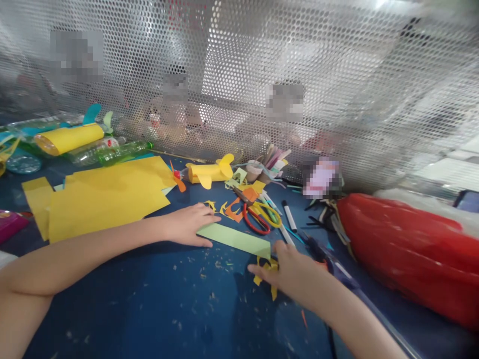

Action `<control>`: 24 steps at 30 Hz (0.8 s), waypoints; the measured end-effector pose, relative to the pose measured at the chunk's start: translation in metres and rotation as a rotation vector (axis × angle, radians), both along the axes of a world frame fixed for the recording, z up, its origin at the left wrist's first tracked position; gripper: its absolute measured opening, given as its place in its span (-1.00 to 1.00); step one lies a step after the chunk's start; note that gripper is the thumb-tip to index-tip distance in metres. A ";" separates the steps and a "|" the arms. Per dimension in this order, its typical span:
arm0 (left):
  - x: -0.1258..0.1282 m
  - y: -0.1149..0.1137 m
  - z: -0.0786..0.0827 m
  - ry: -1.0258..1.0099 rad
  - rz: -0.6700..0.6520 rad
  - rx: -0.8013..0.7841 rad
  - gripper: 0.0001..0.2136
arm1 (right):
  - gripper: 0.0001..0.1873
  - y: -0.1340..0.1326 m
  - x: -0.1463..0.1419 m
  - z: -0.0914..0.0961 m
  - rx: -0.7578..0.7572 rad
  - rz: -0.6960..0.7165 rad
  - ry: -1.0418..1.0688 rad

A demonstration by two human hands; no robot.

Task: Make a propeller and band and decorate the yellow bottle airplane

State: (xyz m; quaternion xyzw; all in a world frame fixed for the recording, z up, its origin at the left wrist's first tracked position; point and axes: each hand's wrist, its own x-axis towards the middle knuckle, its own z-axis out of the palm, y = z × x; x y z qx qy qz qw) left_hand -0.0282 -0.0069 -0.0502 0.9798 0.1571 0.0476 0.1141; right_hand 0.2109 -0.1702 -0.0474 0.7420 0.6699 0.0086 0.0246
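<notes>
A pale green paper strip [239, 239] lies slantwise between my hands. My left hand [190, 225] is at the strip's left end, thumb and fingers apart. At the other end, my right hand [288, 269] has its thumb stretched out over cut yellow paper scraps [274, 289]; some of its fingers are hidden. Just beyond the strip are scissors with red handles [257, 230] and another pair with yellow handles [275, 213], among orange paper offcuts [235, 209]. Behind them sits a bottle craft wrapped in yellow paper [209, 173], with fins and an orange propeller.
Large yellow paper sheets [108, 199] lie left, below green plastic bottles [123, 152]. A black-capped marker [289, 217] is beyond my right hand, near a dark glue-gun-like tool [325, 254]. A red plastic bag [404, 249] fills the right. A perforated metal screen [232, 75] stands behind.
</notes>
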 end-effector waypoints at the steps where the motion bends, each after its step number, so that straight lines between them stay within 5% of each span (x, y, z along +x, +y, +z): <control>1: 0.000 0.000 -0.001 0.004 0.008 0.002 -0.38 | -0.50 0.001 -0.008 0.002 -0.033 -0.018 0.001; 7: 0.000 0.005 0.001 0.007 0.005 -0.049 -0.49 | -0.72 0.007 -0.010 0.028 -0.422 -0.140 0.127; 14: -0.001 0.010 0.004 0.002 0.021 -0.072 -0.52 | -0.77 0.010 0.016 0.027 -0.519 -0.154 0.199; 24: -0.001 0.006 0.007 0.025 0.001 -0.040 -0.52 | -0.76 0.015 0.027 0.017 -0.436 -0.083 0.187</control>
